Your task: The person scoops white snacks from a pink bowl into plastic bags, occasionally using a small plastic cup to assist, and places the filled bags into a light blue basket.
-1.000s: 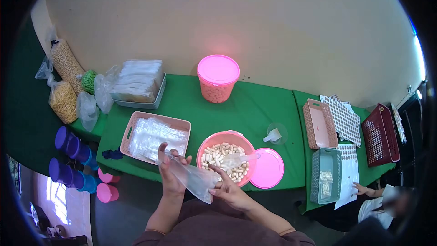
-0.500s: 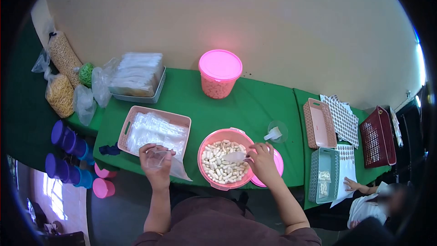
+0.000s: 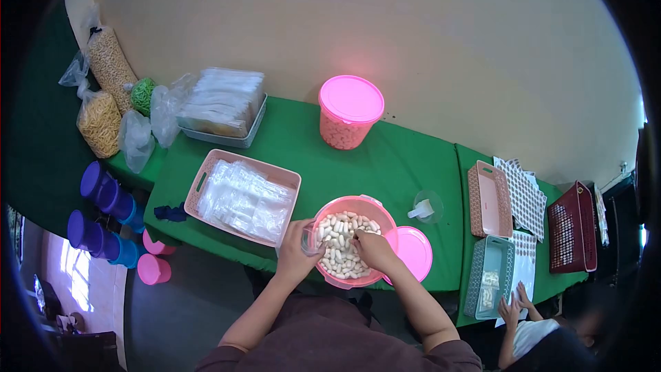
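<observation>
A pink tub (image 3: 391,224) full of white capsule-shaped pieces (image 3: 337,227) stands at the table's front edge. My left hand (image 3: 295,258) is at its left rim, closed around a clear plastic bag (image 3: 311,242) whose mouth is held open toward the tub. My right hand (image 3: 375,251) reaches over the right side of the tub, fingers closed and down among the pieces. The translucent scoop seen in it a moment ago is largely hidden now. Partly behind my right forearm lies a pink lid (image 3: 415,255).
A pink basket (image 3: 292,196) of clear bags stands at left, a lidded pink tub (image 3: 351,103) behind. A small white scoop (image 3: 420,210) lies at right. Beyond are a teal basket (image 3: 492,255) and a co-worker's hands (image 3: 513,306). Purple containers (image 3: 103,193) stand lower left.
My left hand has brought the bag rightward to the tub's rim. My right hand has moved left and lowered into the pieces. The co-worker's second hand has come into view by the teal basket.
</observation>
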Demonstrator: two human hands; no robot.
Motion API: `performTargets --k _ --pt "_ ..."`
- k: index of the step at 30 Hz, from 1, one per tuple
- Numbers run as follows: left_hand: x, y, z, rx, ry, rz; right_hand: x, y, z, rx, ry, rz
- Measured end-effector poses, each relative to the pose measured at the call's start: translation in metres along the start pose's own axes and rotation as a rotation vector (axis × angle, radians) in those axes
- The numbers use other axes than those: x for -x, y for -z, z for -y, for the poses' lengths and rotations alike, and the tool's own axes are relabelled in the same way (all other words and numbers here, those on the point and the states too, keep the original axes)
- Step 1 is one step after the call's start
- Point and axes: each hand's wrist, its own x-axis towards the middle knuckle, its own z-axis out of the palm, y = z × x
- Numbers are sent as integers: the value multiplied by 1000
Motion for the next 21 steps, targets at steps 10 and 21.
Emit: performTargets --k 10,21 --pt "-1 -1 2 5 11 -2 6 10 0 -243 -25 -14" --pt "3 -4 1 -32 -51 -96 34 35 -4 -566 -1 -176"
